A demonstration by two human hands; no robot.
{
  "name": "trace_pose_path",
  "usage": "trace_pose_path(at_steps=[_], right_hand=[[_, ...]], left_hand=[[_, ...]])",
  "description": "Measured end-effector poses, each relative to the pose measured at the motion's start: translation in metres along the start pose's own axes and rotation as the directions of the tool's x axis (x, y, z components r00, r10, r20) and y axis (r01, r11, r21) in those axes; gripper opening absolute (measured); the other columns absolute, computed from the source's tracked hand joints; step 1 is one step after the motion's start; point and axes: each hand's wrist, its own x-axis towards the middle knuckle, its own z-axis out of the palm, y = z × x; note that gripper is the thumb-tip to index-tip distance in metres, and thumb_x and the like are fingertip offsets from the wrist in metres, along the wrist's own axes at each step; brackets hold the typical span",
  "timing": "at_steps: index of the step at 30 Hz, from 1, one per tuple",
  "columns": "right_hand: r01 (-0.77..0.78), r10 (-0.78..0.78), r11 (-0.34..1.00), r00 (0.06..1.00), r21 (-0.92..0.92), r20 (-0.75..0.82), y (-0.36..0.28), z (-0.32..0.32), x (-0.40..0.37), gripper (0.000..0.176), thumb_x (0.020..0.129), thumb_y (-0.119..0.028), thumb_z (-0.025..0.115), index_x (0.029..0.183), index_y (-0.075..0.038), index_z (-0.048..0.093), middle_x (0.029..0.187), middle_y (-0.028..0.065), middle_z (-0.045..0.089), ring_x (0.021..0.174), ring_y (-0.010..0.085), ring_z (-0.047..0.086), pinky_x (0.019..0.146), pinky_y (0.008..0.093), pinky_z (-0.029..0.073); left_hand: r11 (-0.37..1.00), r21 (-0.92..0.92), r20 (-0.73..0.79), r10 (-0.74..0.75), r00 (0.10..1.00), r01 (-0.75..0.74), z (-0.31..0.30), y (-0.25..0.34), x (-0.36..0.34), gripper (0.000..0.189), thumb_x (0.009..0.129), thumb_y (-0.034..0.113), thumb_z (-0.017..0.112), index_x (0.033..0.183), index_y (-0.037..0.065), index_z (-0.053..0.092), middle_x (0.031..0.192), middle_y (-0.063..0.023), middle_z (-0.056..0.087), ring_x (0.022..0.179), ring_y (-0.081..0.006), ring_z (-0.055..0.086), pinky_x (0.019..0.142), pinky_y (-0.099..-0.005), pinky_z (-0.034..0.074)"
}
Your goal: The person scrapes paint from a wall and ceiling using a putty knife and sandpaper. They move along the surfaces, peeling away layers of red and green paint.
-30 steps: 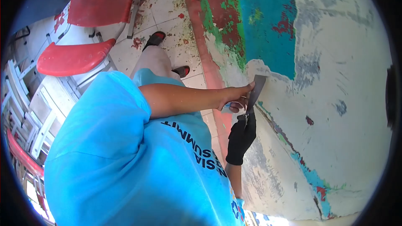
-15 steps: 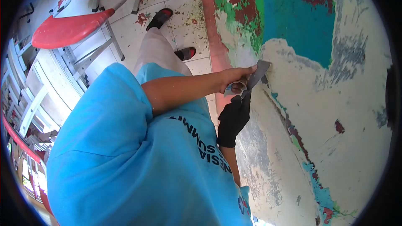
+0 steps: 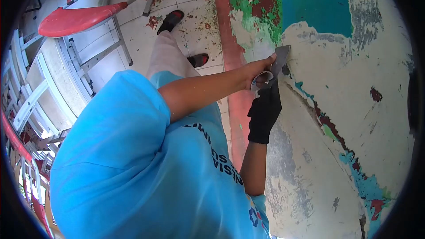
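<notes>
A flat grey putty knife [image 3: 281, 59] lies against the wall, near the lower corner of the teal paint. My left hand [image 3: 259, 73] is bare and closed at the blade, its thumb pressed along the blade's side. A curled whitish piece [image 3: 264, 77] shows at its fingers; its kind I cannot make out. My right hand [image 3: 265, 110], in a black glove, is closed just below, around the lower end of the putty knife. The glove hides the handle. The wall [image 3: 327, 75] is patchy, with pale scraped plaster, green and teal paint.
A jagged crack [image 3: 330, 126] with flaked paint runs diagonally across the wall. Red folding chairs [image 3: 82, 19] stand at the left, among several metal frames. Paint flakes [image 3: 206, 25] litter the tiled floor around my sandaled feet [image 3: 198, 59].
Both hands and the putty knife have shifted up and right in view, while the wall's marks shift likewise. More of my right forearm shows. Both hands keep their hold.
</notes>
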Motion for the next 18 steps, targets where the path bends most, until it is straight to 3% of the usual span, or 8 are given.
trace_pose_path(at_steps=[2,6,9,11,14,16,17,18], right_hand=[[-0.028,0.028,1.0,1.0,0.012,-0.004,-0.011,-0.005,-0.006,0.041,0.091,-0.014,0.046,0.131,-0.006,0.045,0.073,0.0024,0.051,0.04,0.0068,0.043,0.032,0.0211,0.032],[-0.054,0.052,0.997,0.998,0.052,0.037,-0.009,-0.004,0.005,0.038,0.091,-0.015,0.046,0.129,-0.007,0.048,0.075,0.0027,0.052,0.039,0.0069,0.042,0.032,0.0214,0.033],[-0.057,0.057,0.995,0.998,0.084,0.003,-0.004,-0.009,-0.009,0.035,0.091,-0.017,0.047,0.124,-0.006,0.052,0.075,0.002,0.052,0.039,0.0061,0.041,0.032,0.0213,0.032],[-0.012,0.011,0.999,1.0,0.048,0.028,-0.01,-0.014,0.008,0.033,0.092,-0.018,0.047,0.122,-0.005,0.053,0.074,0.0013,0.052,0.039,0.0056,0.041,0.033,0.021,0.031],[-0.055,0.049,0.992,0.998,0.114,0.048,-0.038,-0.009,0.019,0.033,0.092,-0.02,0.047,0.119,-0.003,0.053,0.072,-0.0005,0.051,0.04,0.0044,0.039,0.034,0.0201,0.03],[-0.056,0.059,0.987,0.998,0.152,-0.02,-0.054,-0.006,0.01,0.035,0.092,-0.019,0.047,0.122,-0.003,0.051,0.072,0.0001,0.051,0.04,0.0044,0.039,0.034,0.0199,0.03],[0.153,-0.154,0.988,0.986,-0.034,-0.058,-0.047,-0.009,0.002,0.038,0.09,-0.016,0.048,0.125,-0.002,0.048,0.071,0.0012,0.05,0.04,0.0047,0.04,0.033,0.02,0.029],[0.164,-0.165,0.986,0.985,-0.034,-0.051,-0.046,-0.015,-0.005,0.038,0.09,-0.016,0.048,0.125,-0.002,0.048,0.071,0.0012,0.05,0.04,0.0047,0.04,0.033,0.02,0.029]], left_hand=[[0.996,0.071,-0.144,0.057,0.988,-0.047,0.014,0.003,-0.011,0.047,0.086,0.054,0.052,0.066,0.011,0.049,0.045,0.0007,0.039,0.031,-0.0083,0.03,0.031,-0.0233,0.025],[0.999,0.036,-0.024,-0.016,1.0,0.017,0.0,0.006,0.002,0.048,0.085,0.056,0.052,0.067,0.011,0.052,0.047,-0.0001,0.042,0.033,-0.009,0.032,0.031,-0.0235,0.024],[0.992,0.124,-0.156,-0.004,0.988,0.024,0.016,0.01,-0.008,0.051,0.084,0.06,0.049,0.067,0.012,0.053,0.048,-0.0004,0.043,0.034,-0.0095,0.033,0.032,-0.0238,0.024],[0.985,0.166,-0.25,0.096,0.963,-0.055,0.023,0.01,-0.005,0.055,0.083,0.063,0.046,0.066,0.011,0.052,0.047,0.0001,0.042,0.034,-0.0096,0.033,0.032,-0.0239,0.024],[0.994,0.059,-0.166,0.104,0.981,-0.095,0.026,0.03,-0.003,0.054,0.082,0.063,0.049,0.068,0.011,0.052,0.047,0.0005,0.041,0.033,-0.0096,0.032,0.033,-0.0238,0.024],[0.986,0.115,-0.115,0.137,0.984,-0.124,0.044,0.038,-0.023,0.052,0.083,0.06,0.052,0.07,0.009,0.051,0.047,0.0007,0.04,0.033,-0.0098,0.033,0.032,-0.0239,0.025],[0.98,0.181,-0.093,0.102,0.99,-0.084,0.055,0.038,-0.034,0.051,0.083,0.058,0.053,0.07,0.009,0.05,0.046,0.0009,0.039,0.033,-0.0098,0.033,0.032,-0.0239,0.026],[0.969,0.243,-0.078,0.066,0.995,-0.045,0.061,0.037,-0.041,0.05,0.083,0.057,0.054,0.07,0.009,0.049,0.046,0.001,0.039,0.033,-0.0097,0.034,0.032,-0.0239,0.026]])
